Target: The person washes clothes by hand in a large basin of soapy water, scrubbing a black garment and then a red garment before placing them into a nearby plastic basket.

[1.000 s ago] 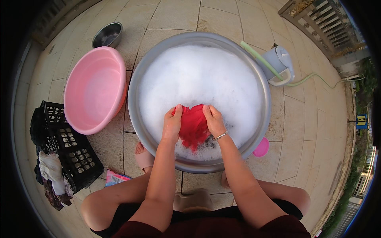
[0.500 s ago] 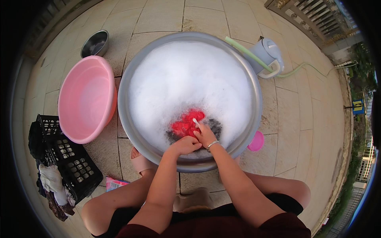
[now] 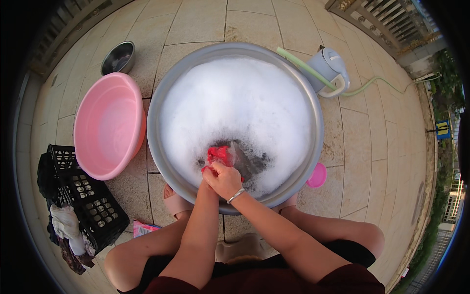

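A wet red cloth [image 3: 218,155] is bunched at the near side of a large grey metal basin [image 3: 318,130] full of white foam [image 3: 235,98]. My right hand [image 3: 226,180], with a silver bracelet at the wrist, is closed on the cloth and crosses over my left hand. Just below it, my left hand [image 3: 209,180] is closed on the same cloth, its fingers mostly covered by the right. A greyish, see-through patch [image 3: 240,156] shows beside the red; I cannot make out what it is. Dark water [image 3: 252,169] shows through the foam to the right of my hands.
Left of the basin stand a pink tub [image 3: 110,127], a metal bowl [image 3: 119,58] and a black crate [image 3: 93,196] with clothes [image 3: 66,223] beside it. A grey-blue pitcher [image 3: 328,71] with a green hose [image 3: 306,66] stands far right. A pink round dish [image 3: 317,175] lies near the right rim.
My right hand has moved left and toward me, over the left hand. The red cloth has shifted left and bunched smaller. More dark water shows on the right.
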A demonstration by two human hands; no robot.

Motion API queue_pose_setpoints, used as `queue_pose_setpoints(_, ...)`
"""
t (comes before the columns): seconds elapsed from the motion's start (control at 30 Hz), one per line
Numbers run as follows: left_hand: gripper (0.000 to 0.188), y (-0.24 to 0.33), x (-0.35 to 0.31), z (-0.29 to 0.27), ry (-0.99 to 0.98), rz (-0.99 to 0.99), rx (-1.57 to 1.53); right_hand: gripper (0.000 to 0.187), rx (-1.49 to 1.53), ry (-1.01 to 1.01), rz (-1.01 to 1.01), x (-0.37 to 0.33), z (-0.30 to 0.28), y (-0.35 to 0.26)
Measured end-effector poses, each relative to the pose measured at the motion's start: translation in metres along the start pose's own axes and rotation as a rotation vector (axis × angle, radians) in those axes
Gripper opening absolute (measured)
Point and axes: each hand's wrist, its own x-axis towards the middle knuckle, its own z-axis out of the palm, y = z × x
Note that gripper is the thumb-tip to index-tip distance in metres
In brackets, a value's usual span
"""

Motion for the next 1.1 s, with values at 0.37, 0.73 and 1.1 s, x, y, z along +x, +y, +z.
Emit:
queue_pose_setpoints(0.37,0.026,-0.006,-0.002,0.081,0.810,-0.108,0.553,0.035,-0.150,0.262,0.254,0.053,-0.048,0.131)
queue_pose_setpoints(0.73,0.018,-0.009,0.002,0.102,0.626,-0.172,0.241,0.035,0.238,0.193,0.224,0.029,-0.028,0.094)
queue_pose_setpoints(1.1,0.023,-0.022,-0.003,0.134,0.388,-0.057,0.078,0.018,0.872,0.271,0.189,0.053,-0.041,0.082)
